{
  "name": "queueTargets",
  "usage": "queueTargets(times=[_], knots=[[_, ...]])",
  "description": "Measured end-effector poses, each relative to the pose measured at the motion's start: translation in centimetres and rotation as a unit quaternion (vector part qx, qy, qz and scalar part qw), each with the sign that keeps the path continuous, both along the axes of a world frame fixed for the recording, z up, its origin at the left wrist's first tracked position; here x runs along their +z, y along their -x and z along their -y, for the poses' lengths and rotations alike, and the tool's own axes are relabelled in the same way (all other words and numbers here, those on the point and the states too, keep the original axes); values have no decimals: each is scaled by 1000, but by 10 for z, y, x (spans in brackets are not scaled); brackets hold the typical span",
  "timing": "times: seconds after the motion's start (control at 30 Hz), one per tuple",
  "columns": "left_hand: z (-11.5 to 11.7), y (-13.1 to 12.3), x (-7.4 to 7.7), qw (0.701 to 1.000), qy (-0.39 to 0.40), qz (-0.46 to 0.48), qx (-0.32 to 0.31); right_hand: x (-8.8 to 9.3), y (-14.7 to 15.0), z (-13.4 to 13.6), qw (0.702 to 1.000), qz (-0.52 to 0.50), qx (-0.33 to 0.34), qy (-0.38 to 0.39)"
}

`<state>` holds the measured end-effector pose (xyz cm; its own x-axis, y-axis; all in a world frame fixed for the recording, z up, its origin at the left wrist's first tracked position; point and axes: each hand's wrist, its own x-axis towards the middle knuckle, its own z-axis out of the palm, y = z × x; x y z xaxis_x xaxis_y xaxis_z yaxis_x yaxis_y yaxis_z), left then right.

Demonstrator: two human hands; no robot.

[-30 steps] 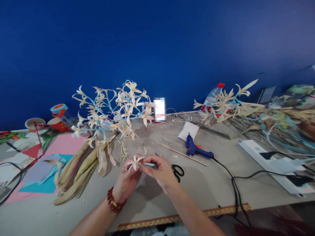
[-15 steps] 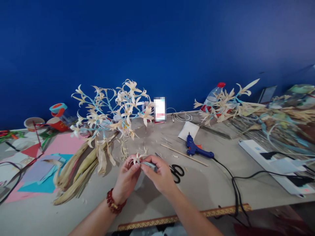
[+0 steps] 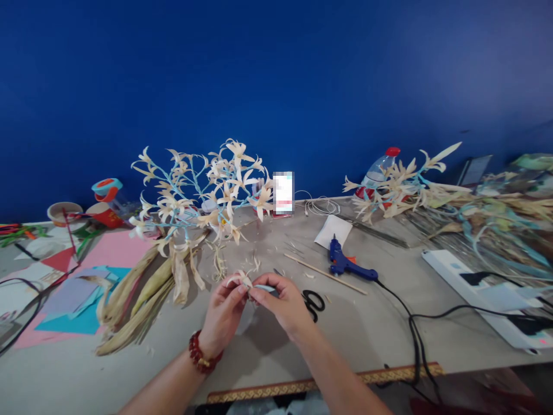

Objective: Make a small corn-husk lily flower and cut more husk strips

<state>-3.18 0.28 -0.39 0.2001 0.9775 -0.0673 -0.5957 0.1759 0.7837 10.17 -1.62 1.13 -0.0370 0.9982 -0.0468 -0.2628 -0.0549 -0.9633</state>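
Observation:
My left hand (image 3: 223, 314), with a red bead bracelet at its wrist, pinches a small cream husk flower (image 3: 240, 279) near its base. My right hand (image 3: 281, 304) is closed on a pale blue strip (image 3: 264, 287) that meets the flower's base, and the fingertips of both hands touch there. The fingers hide the stem. Partly behind my right hand lie black-handled scissors (image 3: 318, 301). Beyond my hands stands a bunch of similar cream flowers (image 3: 235, 184) on blue-wrapped stems.
A blue glue gun (image 3: 348, 265) rests by a thin wooden stick (image 3: 324, 274) and a white packet (image 3: 333, 231). At right are a power strip (image 3: 458, 288), cables and more husk flowers (image 3: 389, 184). Dried husks (image 3: 129, 288) and coloured paper (image 3: 64, 323) lie left.
The flower has turned between my fingertips and now tilts differently. The blue strip shows lighter and flatter by my right fingers. The view has shifted slightly.

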Motion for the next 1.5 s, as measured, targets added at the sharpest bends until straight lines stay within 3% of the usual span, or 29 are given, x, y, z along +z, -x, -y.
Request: queueTargets(times=[0.37, 0.53, 0.73, 1.0, 1.17, 1.5], knots=[[1, 2, -4, 999, -4, 18, -39, 2, 2, 0, 997, -75, 17, 29], [0, 2, -6, 999, -5, 16, -34, -5, 2, 2, 998, 28, -17, -44], [0, 3, -8, 998, 16, 25, -52, -4, 0, 5, 976, 171, -64, -115], [0, 3, -4, 997, 29, 22, -68, -1, -3, 0, 999, 16, 12, -25], [0, 1, -5, 998, 34, 7, -54, -4, -3, -1, 1000, 2, 7, -5], [1, 2, -7, 998, 36, 15, -46, -12, -1, -3, 999, -1, 9, -34]])
